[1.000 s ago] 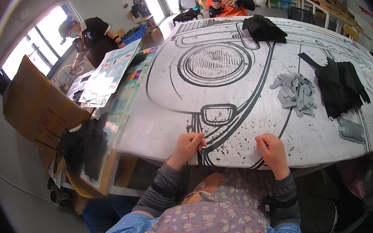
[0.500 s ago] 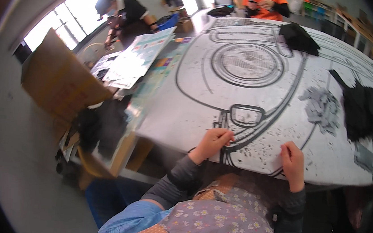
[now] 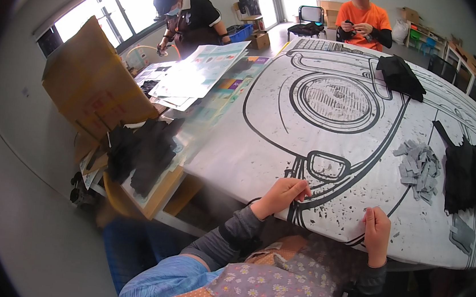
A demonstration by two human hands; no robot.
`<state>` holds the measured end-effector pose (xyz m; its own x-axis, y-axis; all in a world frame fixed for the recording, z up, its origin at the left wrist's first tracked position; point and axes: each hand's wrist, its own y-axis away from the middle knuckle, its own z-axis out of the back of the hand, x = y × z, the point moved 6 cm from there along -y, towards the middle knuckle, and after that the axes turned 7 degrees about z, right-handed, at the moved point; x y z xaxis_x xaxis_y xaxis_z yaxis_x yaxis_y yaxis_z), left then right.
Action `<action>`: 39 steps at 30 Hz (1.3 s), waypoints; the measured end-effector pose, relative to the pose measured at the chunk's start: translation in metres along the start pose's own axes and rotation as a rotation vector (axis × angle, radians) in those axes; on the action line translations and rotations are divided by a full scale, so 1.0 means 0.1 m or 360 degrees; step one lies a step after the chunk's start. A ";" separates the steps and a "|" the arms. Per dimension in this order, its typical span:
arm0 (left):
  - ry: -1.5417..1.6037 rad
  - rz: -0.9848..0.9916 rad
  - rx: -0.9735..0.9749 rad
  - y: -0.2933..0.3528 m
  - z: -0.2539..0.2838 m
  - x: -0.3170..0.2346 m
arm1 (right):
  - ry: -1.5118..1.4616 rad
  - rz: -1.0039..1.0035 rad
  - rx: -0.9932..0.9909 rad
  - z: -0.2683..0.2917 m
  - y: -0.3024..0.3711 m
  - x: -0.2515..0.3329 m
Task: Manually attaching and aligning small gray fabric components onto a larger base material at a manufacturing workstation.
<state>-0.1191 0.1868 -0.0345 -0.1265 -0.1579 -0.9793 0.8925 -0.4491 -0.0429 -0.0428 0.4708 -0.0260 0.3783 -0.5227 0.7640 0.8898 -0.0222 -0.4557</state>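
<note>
A large white sheet [image 3: 236, 168] printed with thick black car-like outlines covers the table in front of me. My left hand [image 3: 284, 197] rests at its near edge, below a small rounded rectangle in the drawing, with fingers curled closed. To its right, my right hand [image 3: 377, 229] is also closed, thumb against fingers, over the same edge. Whatever either hand may pinch is too small or hidden to make out. Tiny dark scraps [image 3: 332, 212] are scattered on the sheet between and beyond them. Farther right lie a heap of grey strips [image 3: 419, 170] and black cloth-like pieces [image 3: 467, 173].
A flat grey piece [image 3: 461, 235] lies near the right edge, a black pile [image 3: 401, 77] at the far side. At left stand a cardboard box [image 3: 98, 80], black material [image 3: 143, 151] and printed sheets [image 3: 199, 76]. Two people [image 3: 364, 23] work beyond, one in orange, one in black.
The view has shifted, so the table and surroundings sit lower and more to the right in the picture. Both hands stay closed at the table's near edge.
</note>
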 end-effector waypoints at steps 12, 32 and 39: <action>-0.0012 0.0013 0.0017 0.00 -0.01 0.02 | 0.0079 0.0034 0.0030 0.02 0.00 -0.04; -0.0032 0.0083 -0.0027 0.00 -0.03 0.01 | -0.0056 -0.0033 -0.0035 0.02 -0.01 0.08; -0.0024 0.0086 -0.0065 0.01 -0.02 -0.01 | 0.0006 0.0007 -0.0036 0.03 0.00 0.02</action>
<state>-0.1173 0.1886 -0.0345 -0.0840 -0.1942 -0.9774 0.9151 -0.4032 0.0014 -0.0413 0.4725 -0.0226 0.3810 -0.5263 0.7602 0.8822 -0.0392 -0.4693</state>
